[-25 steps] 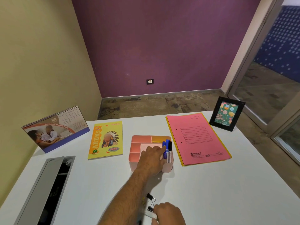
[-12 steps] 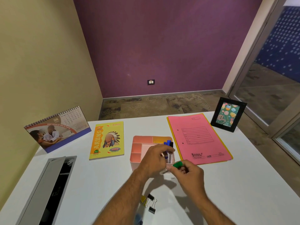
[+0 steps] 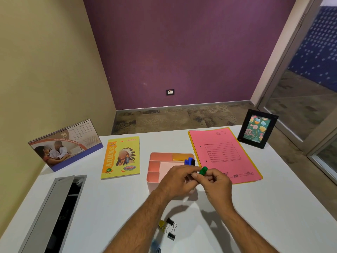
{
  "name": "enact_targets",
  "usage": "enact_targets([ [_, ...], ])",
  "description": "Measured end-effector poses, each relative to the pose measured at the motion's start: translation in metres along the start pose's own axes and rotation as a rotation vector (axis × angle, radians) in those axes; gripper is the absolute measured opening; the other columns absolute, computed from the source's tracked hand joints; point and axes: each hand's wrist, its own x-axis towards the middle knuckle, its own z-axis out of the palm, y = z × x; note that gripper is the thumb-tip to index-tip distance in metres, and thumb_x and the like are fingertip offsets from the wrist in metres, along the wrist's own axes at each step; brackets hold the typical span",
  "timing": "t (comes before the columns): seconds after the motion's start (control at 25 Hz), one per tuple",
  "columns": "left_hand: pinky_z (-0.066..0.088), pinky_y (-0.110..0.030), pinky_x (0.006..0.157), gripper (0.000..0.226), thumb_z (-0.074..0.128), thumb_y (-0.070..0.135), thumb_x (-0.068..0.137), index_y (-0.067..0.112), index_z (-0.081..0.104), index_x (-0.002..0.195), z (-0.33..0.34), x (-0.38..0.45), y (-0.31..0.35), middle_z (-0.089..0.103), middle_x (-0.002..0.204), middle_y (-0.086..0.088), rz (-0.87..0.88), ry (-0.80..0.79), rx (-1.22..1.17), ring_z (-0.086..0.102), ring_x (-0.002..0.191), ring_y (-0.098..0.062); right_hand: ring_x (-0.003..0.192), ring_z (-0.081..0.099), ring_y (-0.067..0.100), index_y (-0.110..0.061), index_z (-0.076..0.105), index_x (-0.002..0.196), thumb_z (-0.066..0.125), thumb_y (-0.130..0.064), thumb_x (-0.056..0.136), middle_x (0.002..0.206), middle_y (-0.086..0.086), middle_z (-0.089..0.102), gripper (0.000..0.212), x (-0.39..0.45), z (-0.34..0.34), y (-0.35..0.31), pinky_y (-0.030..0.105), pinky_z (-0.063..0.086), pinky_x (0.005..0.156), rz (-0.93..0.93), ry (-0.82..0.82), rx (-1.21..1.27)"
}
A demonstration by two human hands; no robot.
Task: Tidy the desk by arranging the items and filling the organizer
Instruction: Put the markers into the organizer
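Pinching a green-capped marker, your right hand and left hand meet above the organizer; cap points up-right.

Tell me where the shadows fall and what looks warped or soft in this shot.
Head view: the hands cast soft shadows on the white desk, toward the binder clips; the wide lens bows the walls and the doorframe outward; a blue item at the bottom edge is blurred; the pink organizer stays sharp.
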Motion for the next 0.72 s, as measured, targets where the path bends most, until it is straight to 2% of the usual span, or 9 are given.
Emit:
enact_targets([
  [0.12, 0.058, -0.032, 0.073, 0.031, 0.067, 0.022, 0.078, 0.019, 0.064, 0.108, -0.002, 0.003, 0.001, 0.070, 0.091, 0.007, -0.002, 0.025, -0.015, 0.063, 0.077, -0.007, 0.058, 0.054, 0.006, -0.021, 0.073, 0.080, 0.081, -0.043, 0.067, 0.066, 0.000, 0.066, 0.027, -0.002, -0.003, 0.007, 0.020, 0.049, 0.057, -0.006, 0.014, 0.024],
  [0.24, 0.057, -0.020, 0.073, 0.037, 0.072, 0.020, 0.077, 0.025, 0.056, 0.110, -0.008, 0.010, 0.008, 0.059, 0.086, 0.024, -0.041, 0.153, -0.065, 0.062, 0.075, -0.002, 0.071, 0.061, 0.008, -0.032, 0.071, 0.087, 0.069, -0.044, 0.087, 0.080, -0.011, 0.070, 0.012, -0.014, -0.009, 0.032, 0.032, 0.051, 0.067, 0.005, 0.100, -0.030],
  [0.28, 0.056, -0.017, 0.074, 0.044, 0.072, 0.020, 0.078, 0.027, 0.053, 0.118, -0.009, 0.012, 0.008, 0.058, 0.087, 0.022, -0.067, 0.194, -0.060, 0.062, 0.077, 0.000, 0.076, 0.062, 0.009, -0.035, 0.069, 0.089, 0.060, -0.057, 0.087, 0.083, -0.013, 0.070, 0.024, -0.020, -0.012, 0.044, 0.035, 0.052, 0.070, 0.026, 0.098, -0.094],
  [0.36, 0.057, -0.020, 0.078, 0.053, 0.071, 0.018, 0.083, 0.027, 0.049, 0.131, -0.012, 0.015, 0.005, 0.059, 0.093, 0.013, -0.122, 0.235, -0.039, 0.063, 0.080, -0.002, 0.094, 0.061, 0.009, -0.033, 0.065, 0.107, 0.031, -0.085, 0.079, 0.104, -0.013, 0.068, 0.068, -0.032, -0.020, 0.079, 0.034, 0.052, 0.084, 0.058, -0.004, -0.353],
  [0.4, 0.058, -0.024, 0.080, 0.053, 0.069, 0.018, 0.085, 0.028, 0.049, 0.133, -0.013, 0.016, 0.003, 0.060, 0.096, 0.010, -0.146, 0.232, -0.024, 0.063, 0.082, -0.004, 0.110, 0.057, 0.012, -0.028, 0.060, 0.122, 0.017, -0.089, 0.076, 0.121, -0.008, 0.064, 0.088, -0.038, -0.025, 0.102, 0.033, 0.047, 0.095, 0.054, -0.092, -0.542],
  [0.48, 0.059, -0.030, 0.082, 0.052, 0.066, 0.022, 0.089, 0.032, 0.047, 0.136, -0.013, 0.014, -0.001, 0.064, 0.105, 0.006, -0.182, 0.188, 0.025, 0.063, 0.087, -0.005, 0.140, 0.034, 0.023, -0.021, 0.044, 0.144, 0.003, -0.083, 0.078, 0.153, 0.005, 0.043, 0.099, -0.050, -0.035, 0.143, 0.039, 0.028, 0.114, 0.041, -0.249, -0.875],
  [0.56, 0.059, -0.031, 0.082, 0.053, 0.063, 0.026, 0.091, 0.038, 0.042, 0.139, -0.009, 0.010, -0.005, 0.065, 0.115, 0.006, -0.203, 0.116, 0.095, 0.062, 0.091, -0.006, 0.148, 0.013, 0.030, -0.019, 0.043, 0.145, 0.006, -0.076, 0.087, 0.155, 0.012, 0.036, 0.089, -0.060, -0.042, 0.169, 0.046, 0.012, 0.117, -0.011, -0.355, -1.109],
  [0.64, 0.057, -0.031, 0.082, 0.055, 0.060, 0.029, 0.093, 0.044, 0.037, 0.141, -0.004, 0.006, -0.010, 0.065, 0.120, 0.008, -0.207, 0.060, 0.155, 0.061, 0.092, -0.008, 0.152, -0.006, 0.025, -0.019, 0.041, 0.141, 0.013, -0.070, 0.093, 0.149, 0.013, 0.043, 0.076, -0.066, -0.043, 0.179, 0.046, -0.003, 0.118, 0.016, -0.353, -1.146],
  [0.72, 0.055, -0.031, 0.084, 0.058, 0.058, 0.030, 0.094, 0.045, 0.033, 0.144, 0.000, 0.005, -0.016, 0.063, 0.125, 0.008, -0.227, 0.015, 0.205, 0.060, 0.097, -0.012, 0.151, -0.016, 0.022, -0.018, 0.039, 0.140, 0.015, -0.068, 0.093, 0.147, 0.014, 0.046, 0.073, -0.067, -0.041, 0.185, 0.045, -0.008, 0.118, 0.013, -0.319, -1.189],
])
